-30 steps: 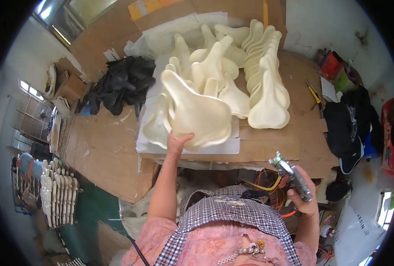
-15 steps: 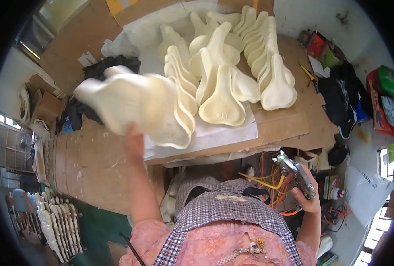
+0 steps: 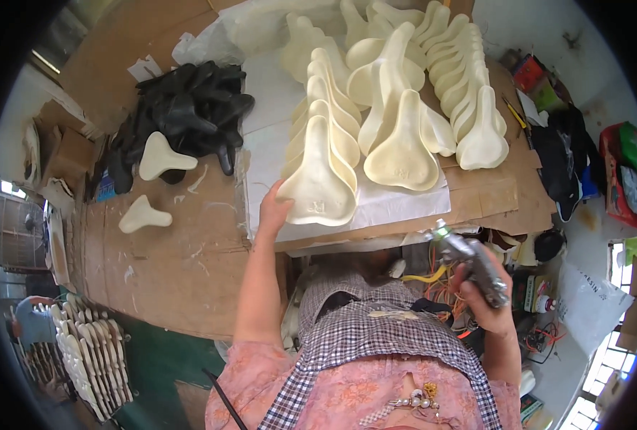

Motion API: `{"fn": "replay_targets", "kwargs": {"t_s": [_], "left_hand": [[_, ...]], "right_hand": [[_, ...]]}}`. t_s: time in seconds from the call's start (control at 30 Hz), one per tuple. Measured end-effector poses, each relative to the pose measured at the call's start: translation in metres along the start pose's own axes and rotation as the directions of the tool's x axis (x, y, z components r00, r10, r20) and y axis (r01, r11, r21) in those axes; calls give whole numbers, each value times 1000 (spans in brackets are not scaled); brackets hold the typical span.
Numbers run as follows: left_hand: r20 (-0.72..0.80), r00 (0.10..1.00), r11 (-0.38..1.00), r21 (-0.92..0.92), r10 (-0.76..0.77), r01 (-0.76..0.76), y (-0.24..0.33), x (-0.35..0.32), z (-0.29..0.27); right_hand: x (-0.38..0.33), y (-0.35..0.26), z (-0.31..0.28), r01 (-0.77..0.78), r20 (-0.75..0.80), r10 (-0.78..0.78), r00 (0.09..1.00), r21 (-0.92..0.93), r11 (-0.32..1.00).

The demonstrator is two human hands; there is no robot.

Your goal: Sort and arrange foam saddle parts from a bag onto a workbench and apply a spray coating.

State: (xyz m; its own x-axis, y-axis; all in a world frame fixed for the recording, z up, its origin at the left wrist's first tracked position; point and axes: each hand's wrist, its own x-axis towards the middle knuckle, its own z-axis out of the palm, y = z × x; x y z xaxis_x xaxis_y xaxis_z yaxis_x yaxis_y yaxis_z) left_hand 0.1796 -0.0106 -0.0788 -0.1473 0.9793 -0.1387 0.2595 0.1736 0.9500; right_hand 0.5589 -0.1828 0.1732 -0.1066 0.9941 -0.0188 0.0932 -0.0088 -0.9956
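Observation:
My left hand grips the left edge of a cream bicycle saddle pad, the front one of the left row on the table. My right hand is wrapped round a metal spray gun, held low at the right in front of the table, near a yellow hose. More cream saddle pads stand overlapping in a middle row and a right row. Two single saddle pads, an upper one and a lower one, lie on the cardboard at the left.
Black saddle-shaped pieces are heaped at the far left of the cardboard-covered table. White paper lies under the rows. A rack of pale pieces stands at lower left. Bags and dark cloth are at the right.
The blurred pale pads in my left hand were let go and two now lie on the cardboard. That hand moved right to the left row; the spray gun shifted slightly left.

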Motion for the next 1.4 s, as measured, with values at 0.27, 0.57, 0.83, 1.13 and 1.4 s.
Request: {"fn": "replay_targets", "kwargs": {"t_s": [0.27, 0.57, 0.83, 1.13, 1.4], "left_hand": [[-105, 994, 791, -611, -40, -33, 71, -23, -48], [71, 985, 963, -209, -158, 169, -22, 60, -11], [1, 999, 935, -351, -44, 42, 28, 37, -29], [-55, 998, 911, -412, -44, 17, -26, 127, -14], [-123, 989, 985, -139, 83, -100, 49, 111, -15]], "right_hand": [[7, -4, -5, 27, 154, -6, 988, -131, 991], [16, -21, 33, -1, -5, 0, 1000, -68, 998], [18, -14, 34, 6, 90, 19, 996, -271, 962], [36, -30, 56, 105, -111, -117, 987, -107, 989], [42, 0, 45, 19, 49, -4, 999, -304, 952]]}}
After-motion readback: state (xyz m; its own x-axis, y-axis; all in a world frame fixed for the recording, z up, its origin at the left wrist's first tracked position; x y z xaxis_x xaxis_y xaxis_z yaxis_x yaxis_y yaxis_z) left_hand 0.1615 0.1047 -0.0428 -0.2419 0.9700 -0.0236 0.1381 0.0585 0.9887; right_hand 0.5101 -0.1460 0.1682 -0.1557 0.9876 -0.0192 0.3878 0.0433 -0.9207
